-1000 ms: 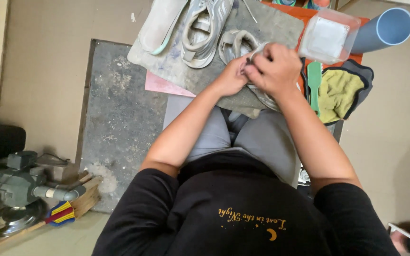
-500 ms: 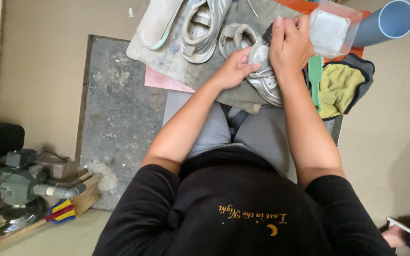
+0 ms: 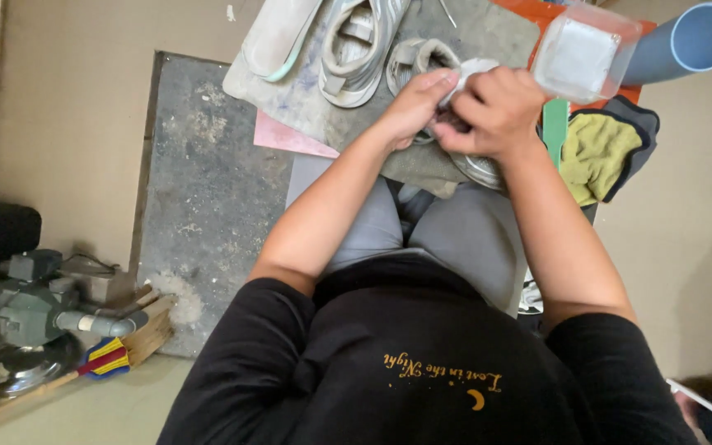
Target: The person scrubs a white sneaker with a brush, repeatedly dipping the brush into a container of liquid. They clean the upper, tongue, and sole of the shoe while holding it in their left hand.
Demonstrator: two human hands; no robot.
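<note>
Hands, left hand (image 3: 412, 107) and right hand (image 3: 496, 111), both clamped on one grey shoe (image 3: 442, 74), two more shoes (image 3: 323, 41) beside.

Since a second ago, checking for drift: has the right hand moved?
Yes. The right hand has come closer to the clear plastic container, and still grips the grey shoe with the left hand.

Between the hands sits a silver-grey sneaker (image 3: 422, 62). Left of them lie a white-and-grey sneaker (image 3: 360, 45) and a white, mint-edged sole (image 3: 278, 37); right, a yellow cloth (image 3: 591, 152) and a light-blue pipe (image 3: 690, 41).
</note>
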